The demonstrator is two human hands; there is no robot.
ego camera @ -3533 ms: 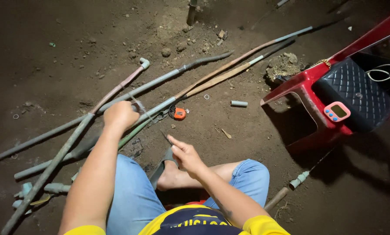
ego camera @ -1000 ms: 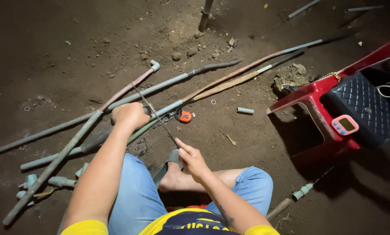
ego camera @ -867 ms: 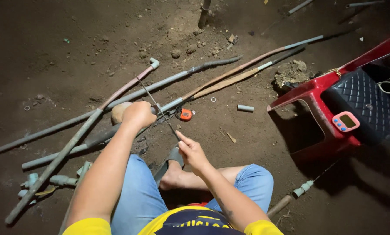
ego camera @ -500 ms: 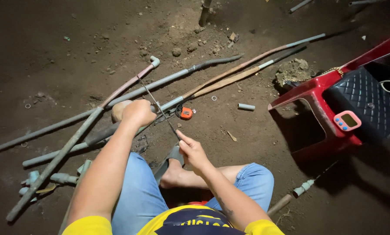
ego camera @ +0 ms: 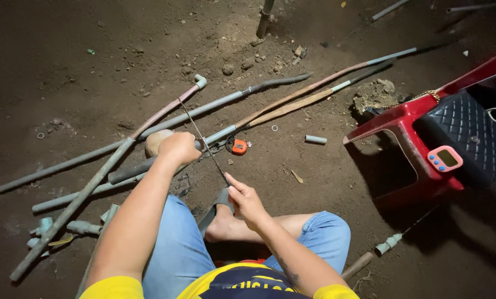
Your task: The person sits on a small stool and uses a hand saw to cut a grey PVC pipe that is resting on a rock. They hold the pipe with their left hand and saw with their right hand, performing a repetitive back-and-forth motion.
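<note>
Dirt floor (ego camera: 65, 66) carries a spread of long grey pipes, running from the left edge up toward the top right. Red plastic chair (ego camera: 403, 119) at the right edge, with a black quilted bag (ego camera: 469, 138) and a pink timer (ego camera: 446, 159) on it. Left hand (ego camera: 177, 148) is wrapped tight around a grey pipe (ego camera: 220, 134) mid-floor. Right hand (ego camera: 247, 199) pinches the near end of a thin blade (ego camera: 201, 138), probably a hacksaw blade, lying across that pipe. Small orange tape measure (ego camera: 238, 146) just beside the pipe.

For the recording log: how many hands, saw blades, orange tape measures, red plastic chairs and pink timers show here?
hands: 2, left hand and right hand
saw blade: 1
orange tape measure: 1
red plastic chair: 1
pink timer: 1
Total: 6
</note>
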